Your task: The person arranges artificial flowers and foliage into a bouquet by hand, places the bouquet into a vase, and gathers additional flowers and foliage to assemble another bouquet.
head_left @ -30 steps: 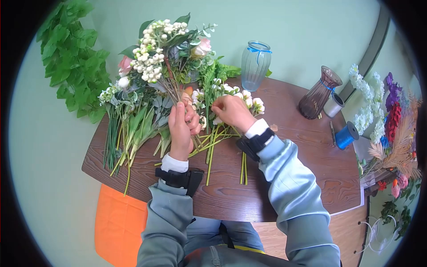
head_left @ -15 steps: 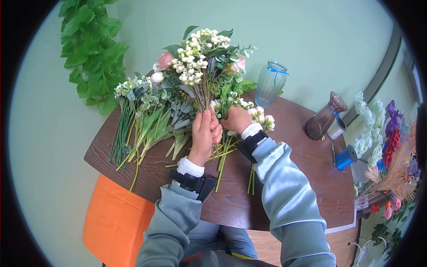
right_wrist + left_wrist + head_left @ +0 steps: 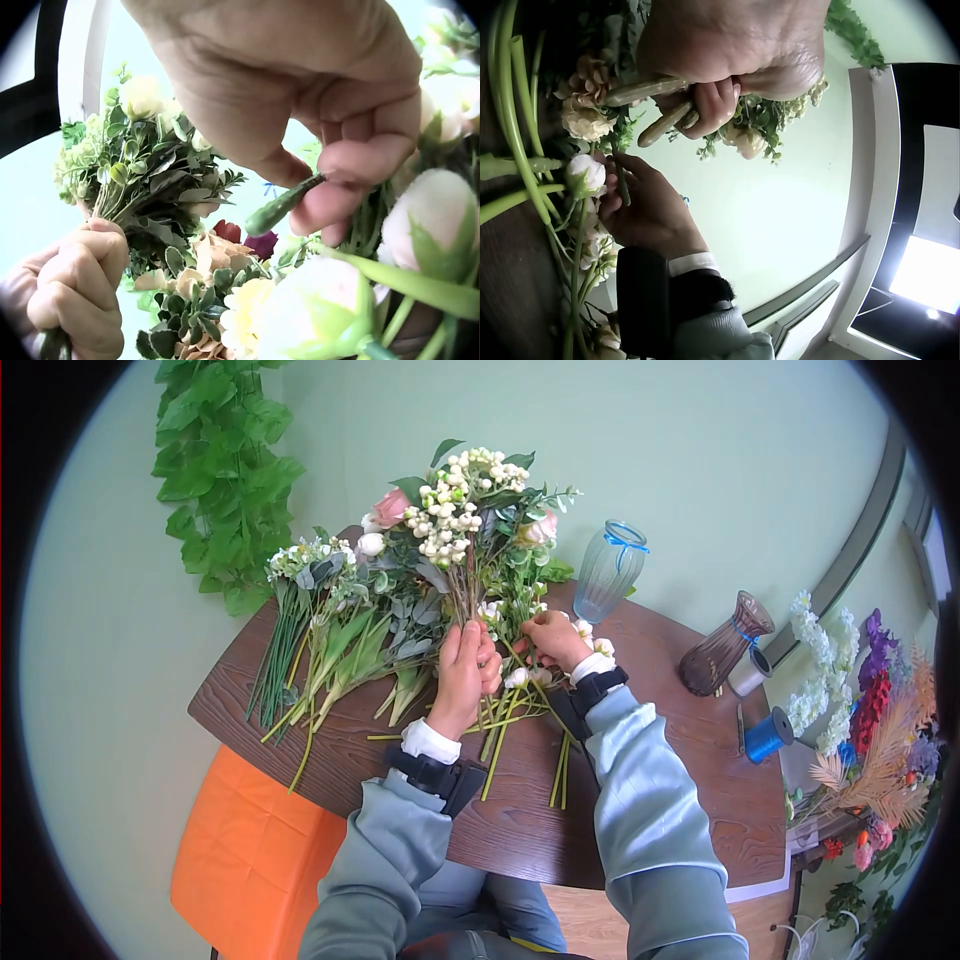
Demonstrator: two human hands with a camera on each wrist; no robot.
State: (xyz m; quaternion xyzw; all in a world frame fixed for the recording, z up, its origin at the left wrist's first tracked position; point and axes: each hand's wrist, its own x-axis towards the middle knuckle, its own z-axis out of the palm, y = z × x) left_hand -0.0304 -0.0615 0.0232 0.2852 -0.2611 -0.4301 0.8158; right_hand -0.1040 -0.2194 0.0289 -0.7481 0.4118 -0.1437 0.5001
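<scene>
My left hand (image 3: 466,675) grips a bundle of brown stems below a bouquet of white berries (image 3: 445,510), pink roses (image 3: 392,507) and green leaves, held upright above the table. Cut stem ends (image 3: 664,124) stick out under that fist in the left wrist view. Just right of it, my right hand (image 3: 558,642) pinches a green stem (image 3: 279,207) between thumb and fingers, its blunt end pointing out. The head of that stem is hidden among the flowers. White rosebuds (image 3: 427,225) on long green stems lie close under the right hand.
Loose flowers with green stems (image 3: 270,660) cover the left of the dark wooden table (image 3: 660,760). A clear vase (image 3: 608,578) stands behind, a purple vase (image 3: 715,650) at right, near a white spool (image 3: 748,673) and a blue spool (image 3: 766,737). An orange chair (image 3: 250,850) is front left.
The head view has shifted, so the scene sits lower. My right hand went closer to the left hand, then slightly away. Several white rosebuds now show below the right hand.
</scene>
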